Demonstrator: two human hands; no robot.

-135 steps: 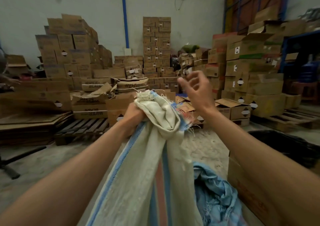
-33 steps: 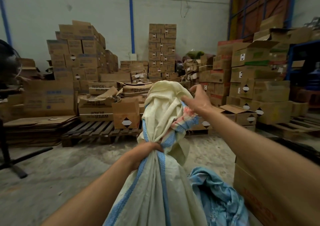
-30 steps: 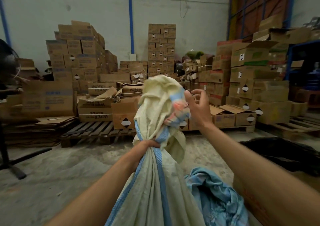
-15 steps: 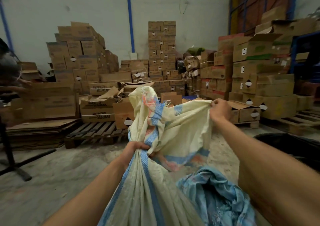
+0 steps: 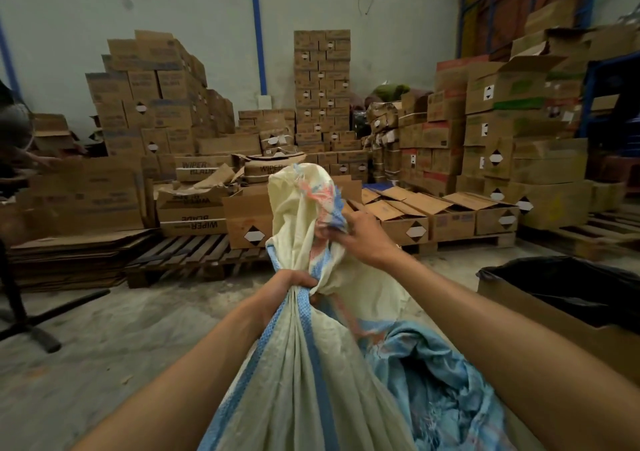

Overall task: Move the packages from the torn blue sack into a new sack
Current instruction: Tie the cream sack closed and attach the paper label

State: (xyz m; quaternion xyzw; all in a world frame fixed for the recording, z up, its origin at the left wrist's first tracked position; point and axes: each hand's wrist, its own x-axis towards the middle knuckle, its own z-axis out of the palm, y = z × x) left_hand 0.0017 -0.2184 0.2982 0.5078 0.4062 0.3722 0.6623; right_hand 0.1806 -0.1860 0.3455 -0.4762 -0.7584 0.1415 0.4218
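new sack (image 5: 304, 374): left hand (image 5: 291, 286) grips gathered neck; right hand (image 5: 360, 239) pinches loose top above it; torn blue sack (image 5: 443, 391) beside.

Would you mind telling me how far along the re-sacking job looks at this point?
Looks done: the torn blue sack lies crumpled and limp, and the new sack hangs taut, though no packages show. In hand: the left hand grips the gathered neck while the right hand grips the loose top above it. Left: closing that top, which is not yet tied.
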